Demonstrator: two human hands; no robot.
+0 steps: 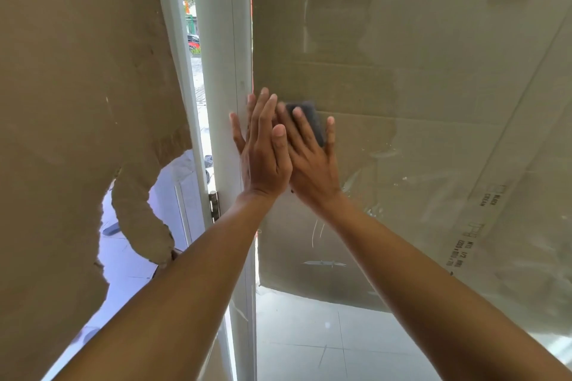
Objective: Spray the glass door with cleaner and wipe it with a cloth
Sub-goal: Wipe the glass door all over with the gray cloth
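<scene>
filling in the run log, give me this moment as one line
phase: wipe | right hand: flat, presses grey cloth on glass door | left hand: flat, overlaps right, by white frame

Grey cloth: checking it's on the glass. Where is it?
Head view, centre: the grey cloth is pressed to the glass door under the right hand, just right of the white frame.

Glass door [402,210] glossy, smeared; backing cardboard [433,56] matt; dark cloth pad [306,116]; frame [219,71] smooth white.
</scene>
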